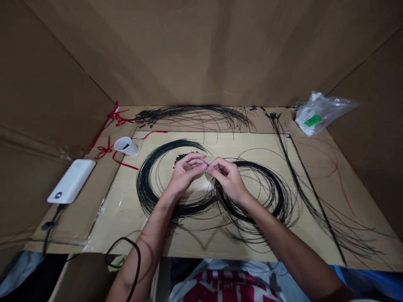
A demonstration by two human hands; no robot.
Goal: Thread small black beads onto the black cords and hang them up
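Observation:
My left hand [187, 172] and my right hand [226, 178] meet above a light cardboard board [239, 245], their fingertips pinching a thin black wire [207, 167] between them. The pinched end is too fine to show detail. Two large loops of black wire lie under my hands: one coil [145, 184] to the left and another [270, 186] to the right. Just beyond my left hand's fingers sits a small heap of black beads [181, 157].
Loose black wires [195, 112] lie along the far edge, and another bundle [302, 180] runs down the right. To the left are a white cup [126, 146], red ribbon [115, 118] and a white power bank [71, 181] with a black cable. A plastic bag [317, 113] sits far right.

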